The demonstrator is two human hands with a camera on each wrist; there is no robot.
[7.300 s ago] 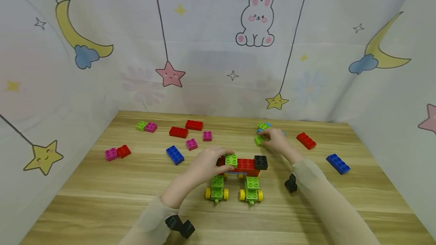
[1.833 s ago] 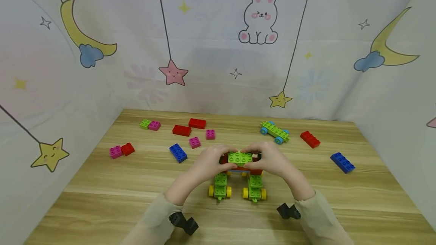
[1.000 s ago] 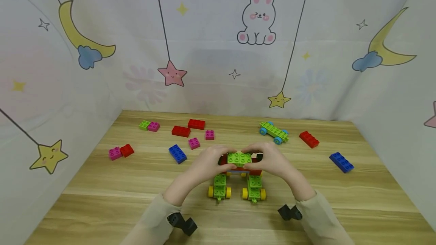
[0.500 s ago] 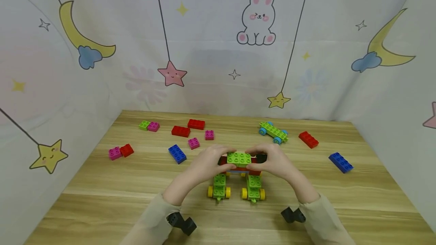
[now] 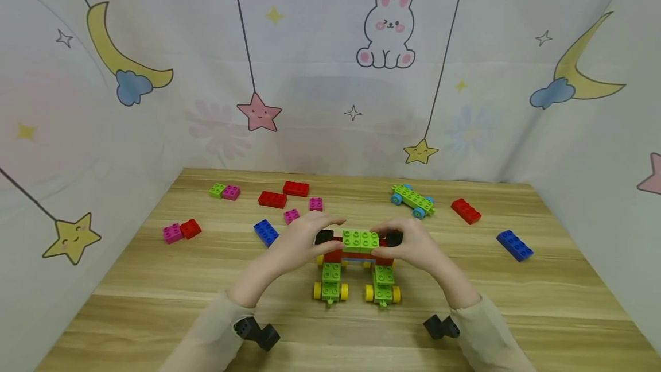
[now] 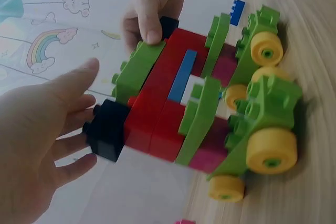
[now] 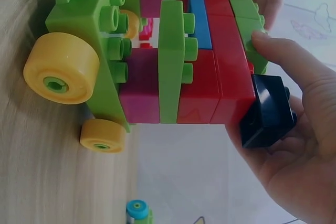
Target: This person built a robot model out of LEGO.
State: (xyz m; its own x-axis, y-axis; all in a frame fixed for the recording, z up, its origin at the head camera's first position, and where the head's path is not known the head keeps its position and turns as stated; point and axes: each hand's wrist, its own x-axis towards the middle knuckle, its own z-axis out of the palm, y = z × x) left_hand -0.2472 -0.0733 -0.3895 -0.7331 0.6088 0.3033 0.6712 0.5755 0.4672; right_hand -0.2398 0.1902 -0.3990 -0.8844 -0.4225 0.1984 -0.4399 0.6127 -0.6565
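A toy vehicle of building bricks stands mid-table, with red bricks [image 5: 333, 255] across two green wheeled bases [image 5: 331, 290] with yellow wheels. Two lime green bricks [image 5: 360, 240] sit side by side on top, between a left black brick [image 6: 107, 129] and a right black brick [image 7: 266, 111]. My right hand [image 5: 413, 241] pinches the right-hand green brick, its thumb against the near side; the other fingers are partly hidden behind. My left hand [image 5: 302, 241] is spread around the left black brick, thumb and fingers apart, gripping nothing.
Behind the vehicle lies a green car base [image 5: 413, 200] with blue wheels. Loose red [image 5: 466, 211], blue [image 5: 514, 245] and pink bricks [image 5: 172, 233] are scattered left and right. A printed cloth [image 5: 320, 102] walls the table's back and sides.
Earlier, my right hand brought a second green brick from the back onto the vehicle beside the first. Just now my left hand has let go of the left green brick and shifted left.
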